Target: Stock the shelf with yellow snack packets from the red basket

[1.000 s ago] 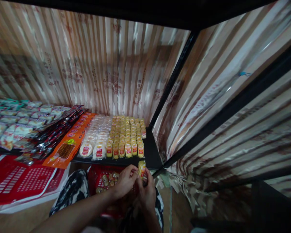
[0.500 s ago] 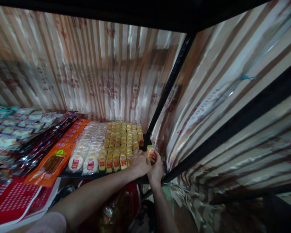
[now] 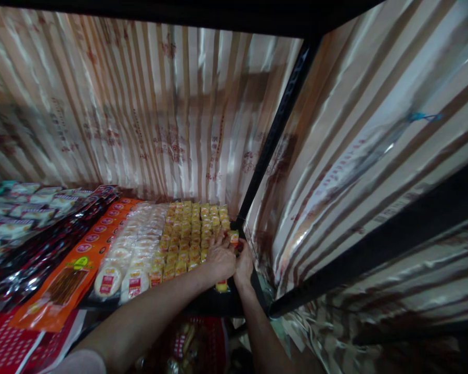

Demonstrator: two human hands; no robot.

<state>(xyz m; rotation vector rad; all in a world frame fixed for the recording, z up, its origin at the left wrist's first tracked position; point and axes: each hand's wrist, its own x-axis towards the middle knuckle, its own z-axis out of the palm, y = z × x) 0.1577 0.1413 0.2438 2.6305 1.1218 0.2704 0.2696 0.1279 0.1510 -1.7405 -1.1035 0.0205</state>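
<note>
Both my hands reach onto the black shelf [image 3: 218,304] at its right end. My right hand [image 3: 244,264] pinches a small yellow snack packet [image 3: 233,237] and sets it upright beside the rows of yellow snack packets [image 3: 187,234]. Next to it my left hand [image 3: 219,258] lies over the right end of those rows, its fingers curled against the same packet. Another yellow packet [image 3: 221,286] shows just under my left wrist at the shelf's front edge.
Left of the yellow rows lie white round packets [image 3: 130,259], orange packets [image 3: 72,267] and dark foil packets [image 3: 19,270]. A red basket [image 3: 205,343] sits under the shelf. Striped cloth [image 3: 159,114] hangs behind and to the right, with a black frame post [image 3: 276,135] at the corner.
My hands rose from over the red basket with one yellow packet and carried it up and forward onto the shelf's right end. The view has moved closer.
</note>
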